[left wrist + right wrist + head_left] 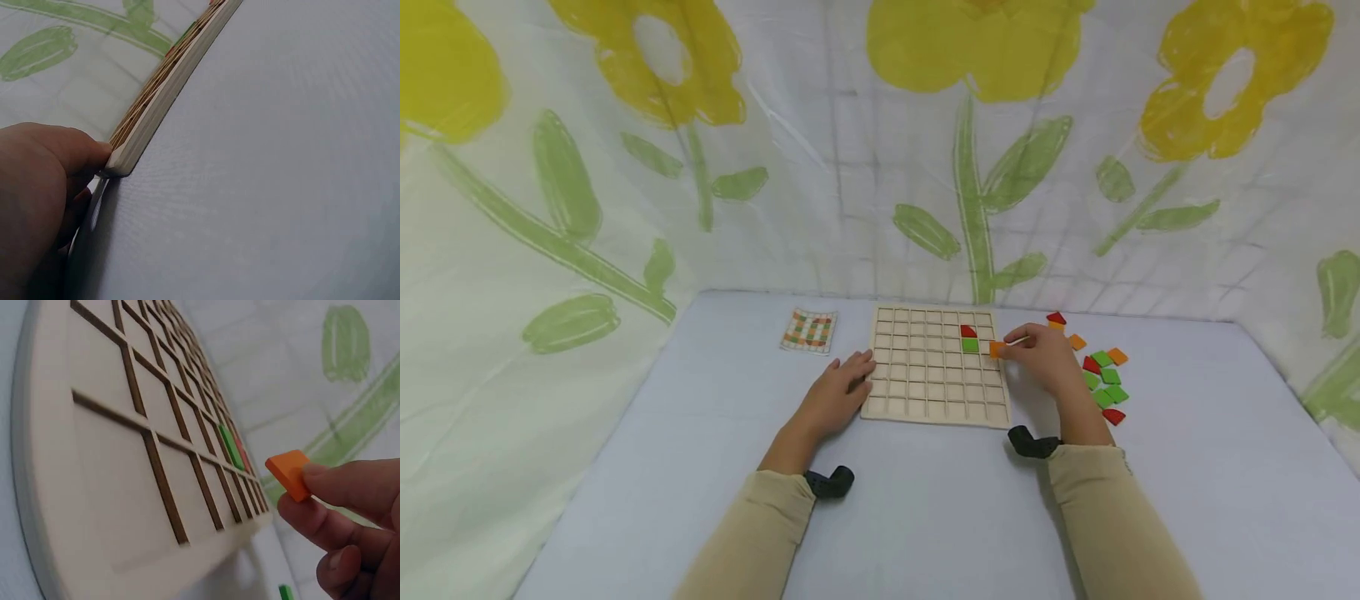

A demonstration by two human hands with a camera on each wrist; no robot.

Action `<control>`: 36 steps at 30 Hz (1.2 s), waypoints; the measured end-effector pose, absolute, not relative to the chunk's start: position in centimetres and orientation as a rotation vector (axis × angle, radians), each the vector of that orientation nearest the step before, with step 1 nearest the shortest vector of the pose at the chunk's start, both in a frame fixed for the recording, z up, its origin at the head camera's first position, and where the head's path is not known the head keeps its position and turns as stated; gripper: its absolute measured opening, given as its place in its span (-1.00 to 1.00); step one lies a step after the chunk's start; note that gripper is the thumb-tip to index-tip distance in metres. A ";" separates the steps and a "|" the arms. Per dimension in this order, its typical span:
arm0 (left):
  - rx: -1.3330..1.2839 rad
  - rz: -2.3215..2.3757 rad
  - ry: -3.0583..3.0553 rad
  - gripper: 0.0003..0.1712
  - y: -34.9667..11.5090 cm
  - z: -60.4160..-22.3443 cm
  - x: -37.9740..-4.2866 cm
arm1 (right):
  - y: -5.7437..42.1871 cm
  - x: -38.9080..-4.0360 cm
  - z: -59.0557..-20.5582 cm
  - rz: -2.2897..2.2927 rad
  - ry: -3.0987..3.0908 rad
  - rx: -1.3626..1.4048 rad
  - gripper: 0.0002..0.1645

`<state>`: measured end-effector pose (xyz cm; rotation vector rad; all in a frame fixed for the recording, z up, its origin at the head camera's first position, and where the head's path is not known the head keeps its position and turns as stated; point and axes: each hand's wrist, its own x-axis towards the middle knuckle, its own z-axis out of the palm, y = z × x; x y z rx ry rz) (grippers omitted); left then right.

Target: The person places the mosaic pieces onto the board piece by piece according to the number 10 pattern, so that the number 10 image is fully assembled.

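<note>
Wooden grid [917, 382] holding two tiles [970, 345], right grip [1045, 357] pinching orange tile [996, 349], left grip [835, 397] relaxed

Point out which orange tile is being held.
It is the orange tile pinched in the right hand, up by the grid board; the other orange tiles lie on the table to the right of that board.

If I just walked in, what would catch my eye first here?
Probably the big yellow flowers on the white backdrop behind the table. Then the bright orange tile pinched in the right hand, near the right side of the pale grid board. Green, orange and red pieces lie scattered just right of the board.
</note>
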<state>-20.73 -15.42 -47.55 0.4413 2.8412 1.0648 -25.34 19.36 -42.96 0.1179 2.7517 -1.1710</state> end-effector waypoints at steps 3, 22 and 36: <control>0.452 1.069 2.836 -0.50 -15.5 -47.5 -20.6 | 17.8 -25.7 -43.1 -1.144 2.743 0.090 -0.60; 0.443 1.064 2.852 -0.50 -15.5 -47.3 -20.6 | 15.7 -25.6 -44.7 -1.088 2.749 0.036 -0.67; 0.439 1.061 2.850 -0.49 -15.5 -47.5 -20.6 | 17.1 -25.6 -44.4 -1.131 2.809 0.075 -0.60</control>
